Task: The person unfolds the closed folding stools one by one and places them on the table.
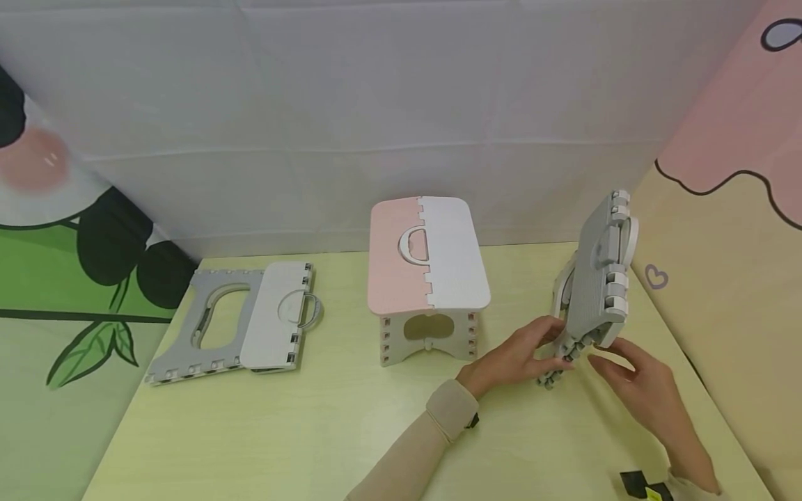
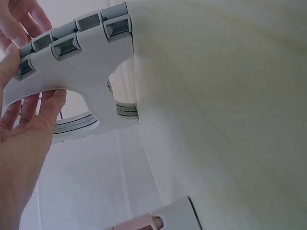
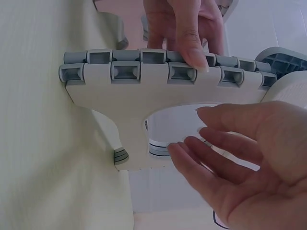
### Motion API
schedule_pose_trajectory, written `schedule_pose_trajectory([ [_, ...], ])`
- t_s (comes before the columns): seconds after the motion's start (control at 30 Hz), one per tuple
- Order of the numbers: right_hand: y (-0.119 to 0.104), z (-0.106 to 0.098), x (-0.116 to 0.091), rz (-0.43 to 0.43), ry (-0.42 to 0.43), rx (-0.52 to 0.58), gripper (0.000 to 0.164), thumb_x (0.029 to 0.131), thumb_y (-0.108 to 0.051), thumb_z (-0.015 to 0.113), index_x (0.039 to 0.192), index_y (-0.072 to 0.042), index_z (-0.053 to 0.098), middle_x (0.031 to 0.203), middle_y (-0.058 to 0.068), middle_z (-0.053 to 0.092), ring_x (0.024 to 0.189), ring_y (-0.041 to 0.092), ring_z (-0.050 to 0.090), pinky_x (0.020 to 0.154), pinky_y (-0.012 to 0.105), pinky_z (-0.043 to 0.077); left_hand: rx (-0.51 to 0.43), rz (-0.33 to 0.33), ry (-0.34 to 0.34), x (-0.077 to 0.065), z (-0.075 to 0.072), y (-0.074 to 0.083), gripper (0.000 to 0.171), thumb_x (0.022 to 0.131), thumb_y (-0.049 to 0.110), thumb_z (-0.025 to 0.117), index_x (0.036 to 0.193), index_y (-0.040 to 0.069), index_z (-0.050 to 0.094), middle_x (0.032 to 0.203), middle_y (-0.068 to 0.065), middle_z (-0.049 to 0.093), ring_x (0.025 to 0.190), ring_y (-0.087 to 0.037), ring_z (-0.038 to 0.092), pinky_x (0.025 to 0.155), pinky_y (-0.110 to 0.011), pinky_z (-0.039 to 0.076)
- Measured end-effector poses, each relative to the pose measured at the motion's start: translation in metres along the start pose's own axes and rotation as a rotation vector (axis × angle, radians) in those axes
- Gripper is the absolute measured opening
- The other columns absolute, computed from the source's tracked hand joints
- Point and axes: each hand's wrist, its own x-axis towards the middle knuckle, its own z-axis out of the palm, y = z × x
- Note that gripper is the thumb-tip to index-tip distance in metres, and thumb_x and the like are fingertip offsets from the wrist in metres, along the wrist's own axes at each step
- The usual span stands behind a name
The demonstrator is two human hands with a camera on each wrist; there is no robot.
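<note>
A grey-and-white folding stool stands partly folded on the right of the table, its seat panel tilted upright. My left hand grips its near leg panel. In the right wrist view, the left thumb lies over the row of hinge knuckles, while in the left wrist view the left fingers pass through the oval opening. My right hand is at the stool's right side, thumb apart from loosely bent fingers. Close to the oval opening, the right fingers appear to hold nothing.
A pink-and-white stool stands unfolded at the table's middle. To the left, another grey-and-white stool lies flat with its handle loop pointing right. A white backdrop rises behind the table, with a printed panel on each side.
</note>
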Motion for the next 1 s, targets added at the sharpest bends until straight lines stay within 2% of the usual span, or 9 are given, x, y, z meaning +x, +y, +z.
schedule_pose_trajectory([
  [0.1, 0.0, 0.003, -0.002, -0.048, -0.013, 0.032, 0.034, 0.092, -0.002, 0.076, 0.125, -0.004, 0.068, 0.118, -0.036, 0.055, 0.097, -0.017, 0.059, 0.075, 0.005, 0.051, -0.012, 0.009, 0.005, 0.0, 0.0, 0.0, 0.054, 0.096, 0.016, 0.076, 0.139, 0.001, 0.047, 0.13, -0.008, 0.058, 0.121, -0.003, 0.055, 0.104, -0.014, 0.043],
  [0.17, 0.001, 0.005, -0.004, -0.086, -0.019, 0.049, 0.037, 0.091, 0.003, 0.075, 0.126, -0.002, 0.067, 0.119, -0.037, 0.054, 0.099, -0.016, 0.06, 0.077, 0.006, 0.051, -0.019, 0.014, 0.006, -0.001, 0.0, 0.0, 0.054, 0.096, 0.016, 0.076, 0.139, 0.002, 0.047, 0.131, -0.008, 0.057, 0.122, -0.002, 0.054, 0.105, -0.014, 0.043],
  [0.3, 0.002, 0.01, -0.005, -0.146, -0.041, 0.088, 0.046, 0.086, 0.012, 0.076, 0.129, -0.001, 0.064, 0.123, -0.033, 0.055, 0.106, -0.014, 0.059, 0.081, 0.009, 0.053, -0.024, 0.012, 0.001, -0.001, -0.001, -0.001, 0.054, 0.097, 0.017, 0.074, 0.141, 0.003, 0.046, 0.133, -0.007, 0.056, 0.124, -0.001, 0.053, 0.105, -0.011, 0.04],
  [0.43, 0.002, 0.013, -0.006, -0.171, -0.068, 0.131, 0.06, 0.083, 0.016, 0.077, 0.137, -0.002, 0.06, 0.131, -0.027, 0.054, 0.116, -0.014, 0.055, 0.087, 0.014, 0.054, -0.024, 0.012, -0.008, -0.001, -0.001, -0.001, 0.054, 0.098, 0.016, 0.073, 0.142, 0.003, 0.045, 0.135, -0.008, 0.056, 0.127, -0.003, 0.053, 0.105, -0.011, 0.039],
  [0.6, 0.001, 0.017, -0.009, -0.145, -0.088, 0.197, 0.073, 0.083, 0.014, 0.078, 0.148, -0.004, 0.052, 0.139, -0.025, 0.052, 0.119, -0.011, 0.055, 0.088, 0.017, 0.055, -0.024, 0.007, -0.02, -0.001, -0.001, -0.001, 0.053, 0.099, 0.015, 0.072, 0.142, 0.002, 0.045, 0.136, -0.009, 0.056, 0.129, -0.005, 0.053, 0.106, -0.012, 0.04],
  [0.77, 0.001, 0.023, -0.009, -0.118, -0.086, 0.247, 0.078, 0.08, 0.014, 0.08, 0.15, -0.004, 0.05, 0.141, -0.023, 0.052, 0.124, -0.009, 0.053, 0.091, 0.017, 0.054, -0.03, -0.005, -0.023, -0.001, -0.001, 0.0, 0.053, 0.099, 0.016, 0.072, 0.141, 0.002, 0.045, 0.136, -0.009, 0.056, 0.13, -0.005, 0.052, 0.106, -0.012, 0.039],
  [1.0, 0.004, 0.032, -0.009, -0.157, -0.046, 0.329, 0.082, 0.076, 0.023, 0.078, 0.149, 0.0, 0.048, 0.139, -0.011, 0.056, 0.129, -0.002, 0.052, 0.094, 0.022, 0.054, 0.008, 0.001, -0.007, -0.001, -0.001, 0.001, 0.052, 0.097, 0.016, 0.074, 0.14, 0.003, 0.047, 0.132, -0.008, 0.058, 0.124, -0.003, 0.054, 0.104, -0.012, 0.041],
])
